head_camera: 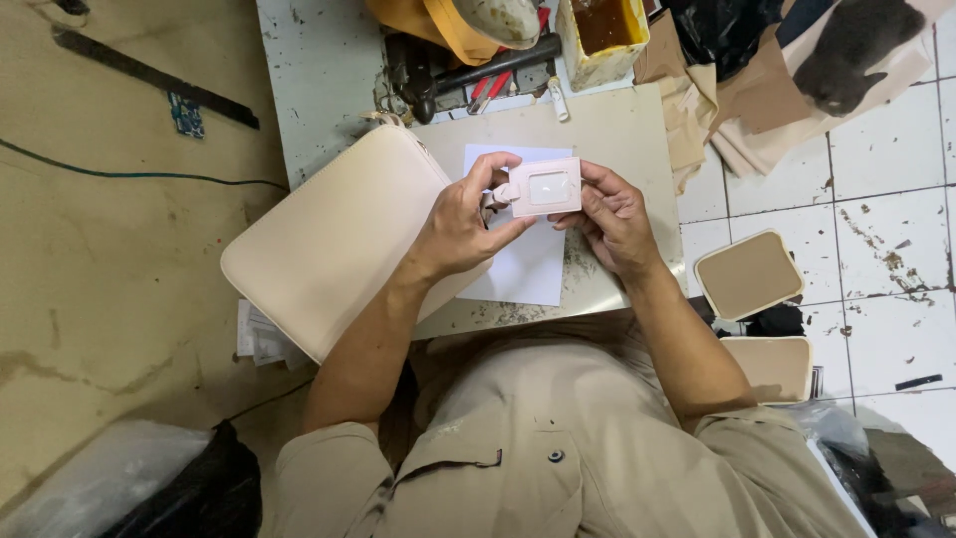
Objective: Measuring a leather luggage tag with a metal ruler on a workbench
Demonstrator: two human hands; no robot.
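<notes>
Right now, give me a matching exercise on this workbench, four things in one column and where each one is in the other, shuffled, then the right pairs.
Things:
1. pink tag
2. cream case
3. white paper
4. yellow tub

Places:
A. far edge of the bench
B. flat under the hands
C. held between the left hand and the right hand
D. leaning off the bench's left side

Pairs: 1-C, 2-D, 3-B, 4-A
</notes>
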